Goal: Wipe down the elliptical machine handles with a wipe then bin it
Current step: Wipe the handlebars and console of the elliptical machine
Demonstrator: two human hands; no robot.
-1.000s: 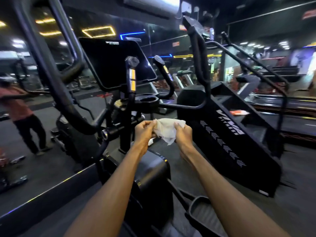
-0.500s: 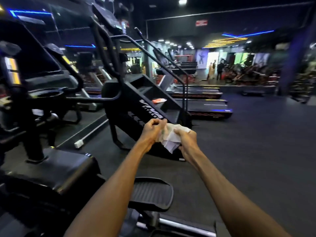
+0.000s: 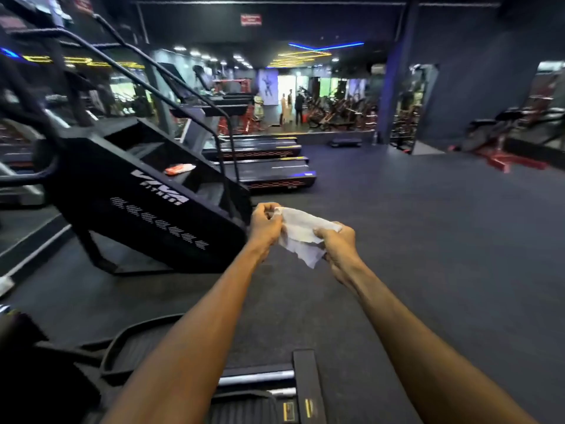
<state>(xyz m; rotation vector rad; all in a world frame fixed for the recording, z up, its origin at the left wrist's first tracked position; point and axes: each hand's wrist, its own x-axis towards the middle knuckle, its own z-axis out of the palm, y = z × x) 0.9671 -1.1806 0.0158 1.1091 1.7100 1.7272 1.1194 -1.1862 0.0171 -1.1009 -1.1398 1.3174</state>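
Observation:
A crumpled white wipe (image 3: 301,235) is stretched between both my hands at chest height, over the dark gym floor. My left hand (image 3: 265,226) pinches its upper left end, and my right hand (image 3: 337,244) grips its right side, with a loose corner hanging below. Of the elliptical machine only a foot pedal (image 3: 143,347) and the rear base rail (image 3: 302,390) show at the bottom edge; its handles are out of view. No bin is visible.
A black stair-climber machine (image 3: 146,197) stands to the left, with an orange-and-white packet (image 3: 179,168) on one step. Treadmills (image 3: 269,172) line up behind it. Open rubber floor (image 3: 428,240) spreads to the right. People stand far back near weight machines.
My view has swung right, away from the elliptical's console and handles toward the open floor. Both hands have kept hold of the wipe and pulled it wider apart.

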